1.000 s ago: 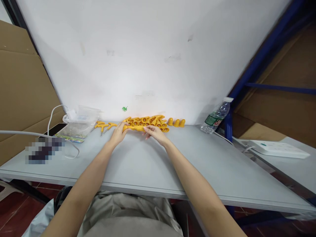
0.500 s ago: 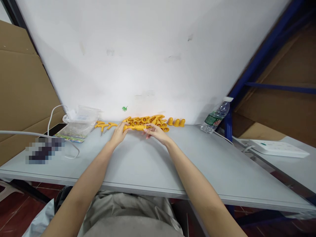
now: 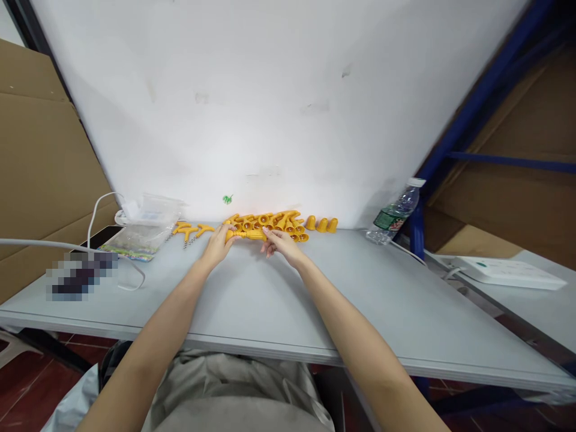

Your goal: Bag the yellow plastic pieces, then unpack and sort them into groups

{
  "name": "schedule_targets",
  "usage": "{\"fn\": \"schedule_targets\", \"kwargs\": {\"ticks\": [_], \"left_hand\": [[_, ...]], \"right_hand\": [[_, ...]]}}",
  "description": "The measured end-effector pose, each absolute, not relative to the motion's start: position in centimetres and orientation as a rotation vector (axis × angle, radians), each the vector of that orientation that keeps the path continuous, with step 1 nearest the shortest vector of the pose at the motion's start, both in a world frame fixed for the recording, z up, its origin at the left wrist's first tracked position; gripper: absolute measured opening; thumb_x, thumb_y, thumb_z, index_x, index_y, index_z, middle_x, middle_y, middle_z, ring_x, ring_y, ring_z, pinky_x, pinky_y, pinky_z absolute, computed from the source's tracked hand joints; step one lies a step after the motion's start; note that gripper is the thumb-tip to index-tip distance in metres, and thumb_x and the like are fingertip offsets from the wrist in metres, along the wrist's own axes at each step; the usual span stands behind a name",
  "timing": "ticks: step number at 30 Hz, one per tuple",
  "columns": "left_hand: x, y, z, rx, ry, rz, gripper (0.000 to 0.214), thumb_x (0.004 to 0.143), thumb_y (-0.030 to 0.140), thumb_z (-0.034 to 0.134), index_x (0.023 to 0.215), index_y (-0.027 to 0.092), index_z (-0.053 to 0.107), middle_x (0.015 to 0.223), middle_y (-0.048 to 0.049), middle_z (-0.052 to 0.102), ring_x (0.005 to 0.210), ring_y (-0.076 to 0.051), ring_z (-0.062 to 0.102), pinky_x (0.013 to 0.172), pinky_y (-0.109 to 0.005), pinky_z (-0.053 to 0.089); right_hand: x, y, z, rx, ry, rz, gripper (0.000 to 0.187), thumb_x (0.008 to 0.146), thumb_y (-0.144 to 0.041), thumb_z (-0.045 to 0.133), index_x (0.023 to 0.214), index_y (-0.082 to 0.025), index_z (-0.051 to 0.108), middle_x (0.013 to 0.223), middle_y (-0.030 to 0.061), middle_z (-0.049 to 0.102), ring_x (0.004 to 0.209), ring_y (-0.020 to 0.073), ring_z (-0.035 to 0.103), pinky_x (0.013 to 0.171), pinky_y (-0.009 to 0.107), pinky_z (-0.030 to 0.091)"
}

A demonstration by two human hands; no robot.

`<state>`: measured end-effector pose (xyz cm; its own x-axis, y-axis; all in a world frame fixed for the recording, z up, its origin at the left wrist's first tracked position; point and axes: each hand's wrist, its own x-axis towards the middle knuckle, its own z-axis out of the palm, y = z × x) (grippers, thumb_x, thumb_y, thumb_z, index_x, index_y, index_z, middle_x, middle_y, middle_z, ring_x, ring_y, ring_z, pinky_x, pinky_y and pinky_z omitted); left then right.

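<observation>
A heap of yellow plastic parts (image 3: 270, 222) lies at the far edge of the grey table (image 3: 270, 300), against the white wall. My left hand (image 3: 218, 245) and my right hand (image 3: 281, 242) both reach to its near side. Between them they grip one long yellow piece (image 3: 247, 235), the left hand pinching its left end, the right hand's fingers closed on its right end. Three yellow caps (image 3: 321, 224) stand in a row to the right of the heap. Three yellow T-shaped pieces with metal screws (image 3: 191, 230) lie to the left.
A clear plastic bag (image 3: 144, 225) and a white cable (image 3: 96, 210) lie at the left, next to a dark tablet (image 3: 101, 235). A plastic water bottle (image 3: 396, 211) lies at the right. A white power strip (image 3: 504, 271) rests on the neighbouring table. Cardboard stands on both sides.
Both hands have stayed at the heap with the long yellow piece; the right hand's fingers have shifted slightly left along it.
</observation>
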<state>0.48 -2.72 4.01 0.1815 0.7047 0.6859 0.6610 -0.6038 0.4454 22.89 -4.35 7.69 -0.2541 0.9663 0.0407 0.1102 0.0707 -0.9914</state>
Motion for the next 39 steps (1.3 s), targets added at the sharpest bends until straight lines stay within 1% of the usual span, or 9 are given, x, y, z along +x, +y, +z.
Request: {"fn": "schedule_targets", "kwargs": {"ticks": [3,7,9,16,22,28,34,37,39], "left_hand": [[0.5,-2.7,4.0,2.366,1.393,1.421,0.013,0.089,0.027,0.058,0.1,0.021,0.055,0.103,-0.0061,0.065,0.1,-0.02,0.061,0.091,-0.035,0.048],[0.6,-2.8,4.0,2.346,1.409,1.422,0.013,0.089,0.027,0.058,0.101,0.021,0.056,0.104,-0.0063,0.065,0.101,-0.02,0.061,0.091,-0.035,0.048],[0.6,-2.9,4.0,2.34,1.402,1.426,0.014,0.089,0.027,0.057,0.101,0.021,0.056,0.104,-0.0064,0.065,0.1,-0.02,0.061,0.091,-0.036,0.048],[0.8,-3.1,4.0,2.337,1.401,1.436,0.012,0.09,0.029,0.055,0.1,0.021,0.056,0.102,-0.0061,0.064,0.099,-0.02,0.061,0.09,-0.036,0.049],[1.1,-3.3,3.9,2.322,1.43,1.465,0.015,0.091,0.032,0.056,0.101,0.021,0.056,0.103,-0.0065,0.063,0.101,-0.021,0.06,0.09,-0.036,0.049],[1.2,-3.4,4.0,2.319,1.44,1.49,0.019,0.091,0.037,0.056,0.102,0.022,0.057,0.102,-0.0064,0.063,0.1,-0.021,0.061,0.089,-0.036,0.049],[1.4,-3.4,3.8,2.335,1.435,1.541,0.022,0.09,0.04,0.056,0.103,0.022,0.057,0.1,-0.0067,0.062,0.099,-0.021,0.061,0.09,-0.036,0.049],[1.4,-3.5,3.8,2.343,1.449,1.531,0.024,0.09,0.042,0.057,0.103,0.022,0.056,0.1,-0.0071,0.061,0.097,-0.021,0.061,0.087,-0.035,0.05],[1.5,-3.6,3.8,2.352,1.455,1.508,0.029,0.089,0.044,0.057,0.107,0.021,0.055,0.103,-0.0081,0.061,0.097,-0.021,0.061,0.086,-0.035,0.05]], "right_hand": [[23.0,-4.4,7.8,-1.135,-1.519,1.29,0.05,0.077,-0.068,0.061,0.071,-0.02,0.049,0.064,0.0054,0.07,0.044,0.0118,0.059,0.045,0.024,0.043],[23.5,-4.5,7.9,-1.062,-1.532,1.33,0.046,0.074,-0.056,0.072,0.098,-0.02,0.058,0.086,0.0054,0.074,0.054,0.0137,0.065,0.054,0.026,0.049],[23.6,-4.5,7.8,-1.034,-1.535,1.339,0.048,0.073,-0.052,0.075,0.104,-0.02,0.058,0.089,0.005,0.074,0.057,0.0139,0.066,0.057,0.027,0.05],[23.3,-4.3,7.5,-1.009,-1.554,1.28,0.045,0.072,-0.058,0.072,0.087,-0.017,0.061,0.083,0.0047,0.073,0.054,0.0113,0.062,0.058,0.026,0.049],[23.0,-4.2,7.5,-1.023,-1.516,1.265,0.052,0.068,-0.066,0.071,0.084,-0.017,0.062,0.075,0.0036,0.071,0.052,0.0115,0.061,0.055,0.026,0.047],[22.8,-4.2,7.5,-1.02,-1.503,1.247,0.053,0.067,-0.068,0.069,0.076,-0.016,0.062,0.069,0.0034,0.069,0.048,0.0112,0.059,0.054,0.026,0.047],[22.7,-4.4,7.7,-1.0,-1.482,1.258,0.051,0.069,-0.067,0.069,0.066,-0.017,0.059,0.064,0.0045,0.067,0.046,0.0119,0.058,0.051,0.027,0.046],[22.6,-4.4,7.7,-0.997,-1.424,1.315,0.047,0.071,-0.062,0.071,0.068,-0.018,0.058,0.064,0.0044,0.067,0.046,0.0126,0.058,0.052,0.028,0.048],[22.5,-4.4,7.6,-0.962,-1.344,1.393,0.042,0.072,-0.058,0.073,0.073,-0.018,0.058,0.069,0.0046,0.069,0.049,0.0139,0.061,0.057,0.03,0.052]]}}
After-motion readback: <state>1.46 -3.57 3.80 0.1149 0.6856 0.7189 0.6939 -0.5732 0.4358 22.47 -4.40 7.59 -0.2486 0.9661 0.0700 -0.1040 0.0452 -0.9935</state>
